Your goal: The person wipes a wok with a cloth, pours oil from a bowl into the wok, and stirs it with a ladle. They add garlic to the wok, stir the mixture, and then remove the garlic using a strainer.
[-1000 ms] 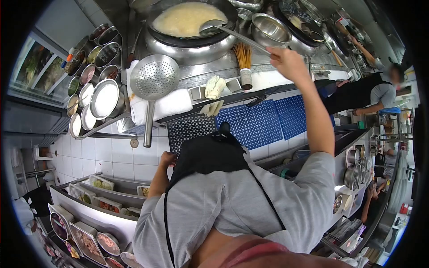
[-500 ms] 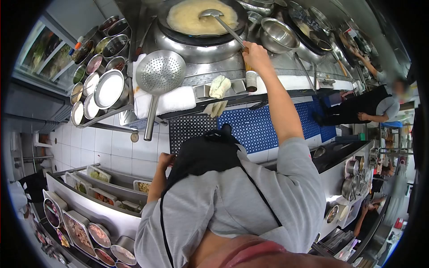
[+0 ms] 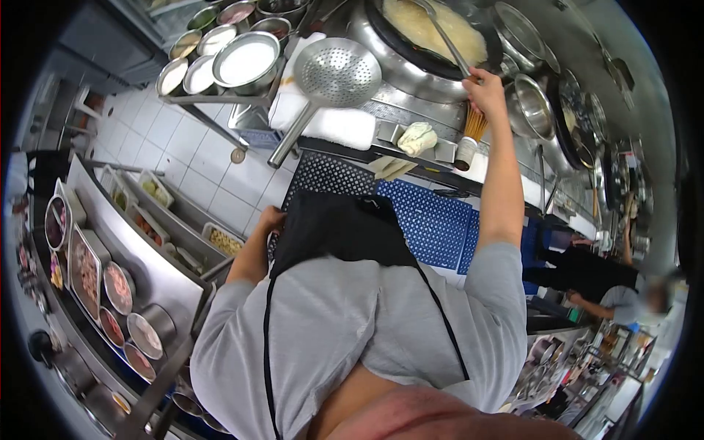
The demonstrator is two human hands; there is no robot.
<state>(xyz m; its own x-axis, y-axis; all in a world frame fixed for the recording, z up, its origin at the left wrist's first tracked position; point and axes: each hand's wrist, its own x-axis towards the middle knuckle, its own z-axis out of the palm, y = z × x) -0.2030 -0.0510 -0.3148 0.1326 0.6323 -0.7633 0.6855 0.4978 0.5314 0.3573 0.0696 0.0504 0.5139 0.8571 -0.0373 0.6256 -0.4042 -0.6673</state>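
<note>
My right hand (image 3: pixel 485 94) is closed around the handle of a long metal ladle (image 3: pixel 449 42). The ladle's bowl end reaches into pale yellow, frothy liquid (image 3: pixel 469 48) in a dark wok (image 3: pixel 385 37). Just below that hand, a bamboo wok brush (image 3: pixel 475 126) lies at the front of the stove. At my left side, my left hand (image 3: pixel 272 220) hangs by the black apron (image 3: pixel 337 227) with its fingers curled; nothing shows in it. A perforated skimmer (image 3: pixel 337 72) rests left of the wok, its handle sticking out over the stove's front edge.
Bowls of white contents (image 3: pixel 246 60) stand on a rack at left. A steel bowl (image 3: pixel 529 106) sits right of the wok. Behind me at left is a counter (image 3: pixel 158 253) with food trays. A person (image 3: pixel 623 297) stands at right. A blue mat (image 3: pixel 433 220) covers the floor.
The view has turned, so the stove appears farther right and higher. My right hand still grips the ladle, whose bowl now sits near the wok's far edge. My left hand stays at my side.
</note>
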